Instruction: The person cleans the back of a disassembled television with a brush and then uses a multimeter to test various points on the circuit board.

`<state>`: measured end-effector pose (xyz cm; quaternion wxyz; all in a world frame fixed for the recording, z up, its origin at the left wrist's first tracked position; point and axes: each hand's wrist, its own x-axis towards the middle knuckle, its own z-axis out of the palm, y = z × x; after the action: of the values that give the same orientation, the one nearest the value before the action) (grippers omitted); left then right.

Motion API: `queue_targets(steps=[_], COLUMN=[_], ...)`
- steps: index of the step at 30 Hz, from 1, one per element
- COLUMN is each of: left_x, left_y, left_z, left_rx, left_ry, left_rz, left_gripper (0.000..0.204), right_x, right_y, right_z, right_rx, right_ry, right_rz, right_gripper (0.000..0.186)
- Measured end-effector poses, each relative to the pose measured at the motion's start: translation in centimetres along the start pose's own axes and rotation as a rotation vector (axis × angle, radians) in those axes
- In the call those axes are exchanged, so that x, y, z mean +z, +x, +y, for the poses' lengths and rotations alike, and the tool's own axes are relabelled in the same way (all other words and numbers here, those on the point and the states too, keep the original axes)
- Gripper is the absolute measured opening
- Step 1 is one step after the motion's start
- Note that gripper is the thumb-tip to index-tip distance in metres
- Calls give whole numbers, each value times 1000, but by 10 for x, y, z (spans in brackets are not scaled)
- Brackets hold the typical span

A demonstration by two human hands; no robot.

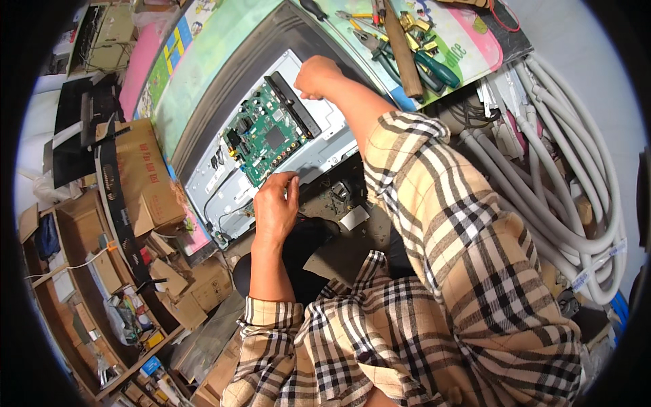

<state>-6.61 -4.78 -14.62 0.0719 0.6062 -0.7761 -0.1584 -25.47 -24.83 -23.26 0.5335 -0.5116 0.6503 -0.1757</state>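
Note:
A green circuit board (266, 136) lies on the pale metal back panel (327, 121) of a flat screen, with a long black strip (293, 107) along its right side. My left hand (274, 205) is at the board's near edge, fingers bent and closed; what they hold, if anything, is hidden. Over the far right part of the panel, beyond the black strip, is my right hand (317, 76). Its fingers are curled in, and I cannot make out anything between them.
Pliers (380, 55), a wooden-handled tool (403, 54) and a screwdriver (313, 9) lie on the colourful table cover (220, 34). Grey hoses (569, 169) coil at the right. Cardboard boxes (139, 173) and a cluttered wooden shelf (74, 271) stand on the left.

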Motion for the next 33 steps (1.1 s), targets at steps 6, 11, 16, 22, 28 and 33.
queue_targets(steps=[6,11,16,22,28,33], left_x=[2,-1,-2,-5,-7,-12], left_y=[27,31,30,25,27,35], left_z=[17,28,30,31,29,43], left_rx=[11,-46,-83,-103,-96,-128], left_ry=[74,72,89,95,107,95], left_rz=[81,69,57,69,99,95], left_gripper=[16,15,14,14,13,12], right_x=[-8,-15,4,-7,-25,-30], right_y=[-17,-38,-17,-18,-25,-28], right_z=[-9,-18,-1,-7,-5,-3], right_rx=[76,15,-201,-88,-146,-87], right_ry=[138,-48,-204,-99,-126,-142], right_rz=[34,-70,-70,-208,-60,-132], right_gripper=[32,32,19,25,24,14])
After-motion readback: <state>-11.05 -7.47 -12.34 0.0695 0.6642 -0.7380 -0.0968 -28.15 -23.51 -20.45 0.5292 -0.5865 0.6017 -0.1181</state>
